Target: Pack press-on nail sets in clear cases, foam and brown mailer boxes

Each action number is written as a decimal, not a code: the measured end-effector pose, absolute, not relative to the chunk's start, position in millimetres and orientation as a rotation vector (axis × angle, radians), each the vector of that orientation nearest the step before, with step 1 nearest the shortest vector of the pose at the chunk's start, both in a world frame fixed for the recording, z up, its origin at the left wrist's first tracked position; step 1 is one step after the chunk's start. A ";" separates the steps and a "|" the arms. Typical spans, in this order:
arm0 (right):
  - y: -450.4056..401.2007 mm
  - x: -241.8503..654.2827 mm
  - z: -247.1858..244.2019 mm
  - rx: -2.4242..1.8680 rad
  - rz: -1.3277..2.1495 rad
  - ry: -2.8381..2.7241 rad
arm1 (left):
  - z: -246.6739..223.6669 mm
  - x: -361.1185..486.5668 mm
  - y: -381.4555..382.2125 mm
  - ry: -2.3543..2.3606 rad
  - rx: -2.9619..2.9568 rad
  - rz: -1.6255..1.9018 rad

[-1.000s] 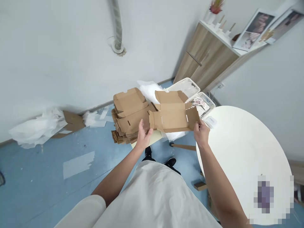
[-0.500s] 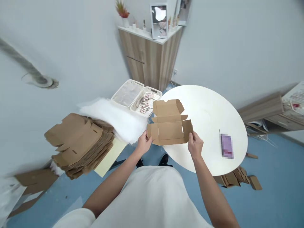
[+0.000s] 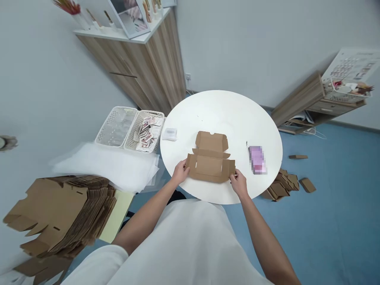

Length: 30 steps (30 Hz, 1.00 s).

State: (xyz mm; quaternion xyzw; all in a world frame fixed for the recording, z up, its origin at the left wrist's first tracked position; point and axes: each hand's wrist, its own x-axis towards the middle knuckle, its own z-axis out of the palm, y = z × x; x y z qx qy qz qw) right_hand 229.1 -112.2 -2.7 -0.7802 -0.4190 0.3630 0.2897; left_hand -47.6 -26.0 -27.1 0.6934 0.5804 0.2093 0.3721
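Observation:
An unfolded brown cardboard box (image 3: 209, 165) is over the near half of the round white table (image 3: 225, 114), its lid panel pointing away from me. My left hand (image 3: 181, 172) grips its left side flap, thumb on top. At the opposite end, my right hand (image 3: 238, 183) pinches the right side flap near its lower corner. Both side flaps bend slightly upward. Whether the box rests fully on the tabletop I cannot tell.
A blurred purple item (image 3: 257, 160) lies on the table's right, a small clear packet (image 3: 170, 134) on its left. White baskets (image 3: 145, 132), plastic sheets (image 3: 107, 164) and stacked flat cardboard (image 3: 59, 213) are at left. Folded boxes (image 3: 282, 185) lie on the floor at right.
My view has turned right. Both hands have carried the cardboard box from the table's left edge to over its near middle. Its side flaps now tilt up more.

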 end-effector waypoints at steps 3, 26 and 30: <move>-116.3 236.4 -9.7 -2.154 0.998 -1.095 | -34.9 -38.0 -21.1 1.443 1.794 0.496; -2.7 273.0 -31.2 -2.230 1.033 -0.862 | -23.5 -11.4 -27.2 1.084 2.573 -0.110; 1.4 271.7 -43.7 -2.200 1.054 -0.909 | -27.6 -10.1 -28.7 1.110 2.564 -0.143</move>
